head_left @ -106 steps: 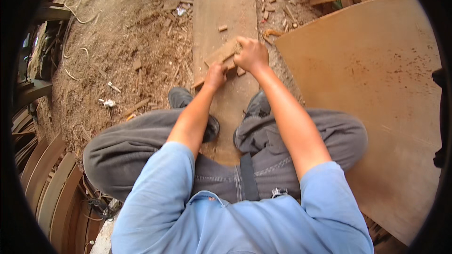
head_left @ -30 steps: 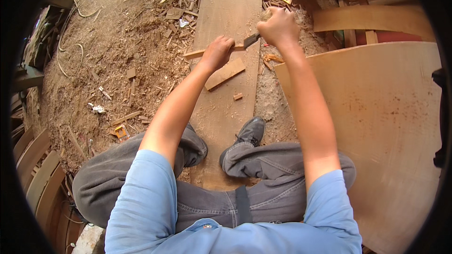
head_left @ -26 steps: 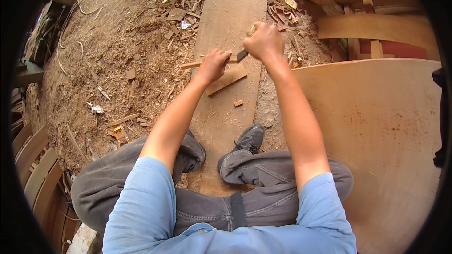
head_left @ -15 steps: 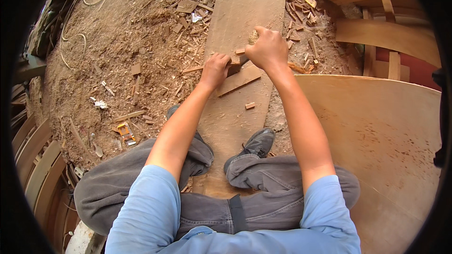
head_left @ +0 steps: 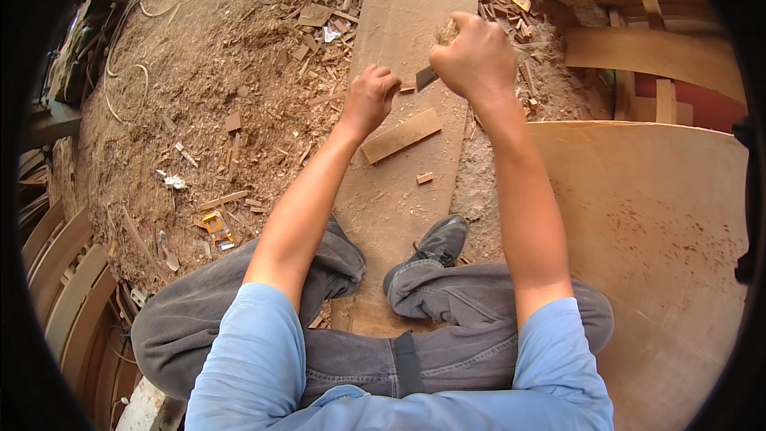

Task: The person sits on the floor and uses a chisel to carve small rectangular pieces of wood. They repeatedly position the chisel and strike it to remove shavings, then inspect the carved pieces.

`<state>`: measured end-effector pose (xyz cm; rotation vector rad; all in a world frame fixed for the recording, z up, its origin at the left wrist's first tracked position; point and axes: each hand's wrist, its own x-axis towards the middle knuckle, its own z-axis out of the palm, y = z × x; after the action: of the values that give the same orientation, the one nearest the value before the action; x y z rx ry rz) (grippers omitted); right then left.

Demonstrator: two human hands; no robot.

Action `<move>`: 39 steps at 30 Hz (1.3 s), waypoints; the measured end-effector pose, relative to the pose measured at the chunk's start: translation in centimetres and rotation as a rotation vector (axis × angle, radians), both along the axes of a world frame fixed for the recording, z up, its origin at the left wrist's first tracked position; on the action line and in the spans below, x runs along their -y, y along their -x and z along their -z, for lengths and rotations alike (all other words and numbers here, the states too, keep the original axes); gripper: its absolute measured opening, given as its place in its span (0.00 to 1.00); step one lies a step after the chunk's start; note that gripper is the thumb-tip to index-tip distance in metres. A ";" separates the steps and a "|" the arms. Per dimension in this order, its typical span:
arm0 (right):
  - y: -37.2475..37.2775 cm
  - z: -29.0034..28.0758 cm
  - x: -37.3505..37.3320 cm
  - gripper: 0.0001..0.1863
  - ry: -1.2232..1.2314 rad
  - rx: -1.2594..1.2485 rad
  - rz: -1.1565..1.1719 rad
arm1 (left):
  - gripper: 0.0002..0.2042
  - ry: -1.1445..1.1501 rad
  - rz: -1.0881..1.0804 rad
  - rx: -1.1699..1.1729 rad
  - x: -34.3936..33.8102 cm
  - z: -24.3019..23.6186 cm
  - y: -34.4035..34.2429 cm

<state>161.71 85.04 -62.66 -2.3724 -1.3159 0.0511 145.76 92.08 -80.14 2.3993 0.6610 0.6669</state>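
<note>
— Above the long plank, grip state?
— Right hand: fingers curled tight round a dark-bladed tool. Left hand: fingers pressed together on a thin wood strip.
— Strip position?
— Crosswise, beyond the flat wood block; contact with tool unclear.

The long plank is of matt wood; the block on it is smooth wood, the blade over it metal.

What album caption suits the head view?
Over a long board, left hand on a wooden strip, right hand gripping a bladed tool.
</note>
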 end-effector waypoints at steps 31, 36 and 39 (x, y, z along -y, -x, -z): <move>-6.7 11.2 8.7 0.07 0.643 -1.105 0.218 | 0.09 0.212 -0.076 -0.300 2.1 4.4 1.8; 0.5 14.7 14.4 0.16 0.823 -1.350 0.158 | 0.09 0.221 -0.109 -0.308 2.4 4.9 1.7; 3.6 16.0 16.3 0.23 0.763 -1.184 0.066 | 0.08 0.220 -0.133 -0.281 2.4 5.3 1.6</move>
<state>158.09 68.76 -78.62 -2.1315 -0.6224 1.8654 144.13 89.67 -85.43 2.2757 0.9651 0.2910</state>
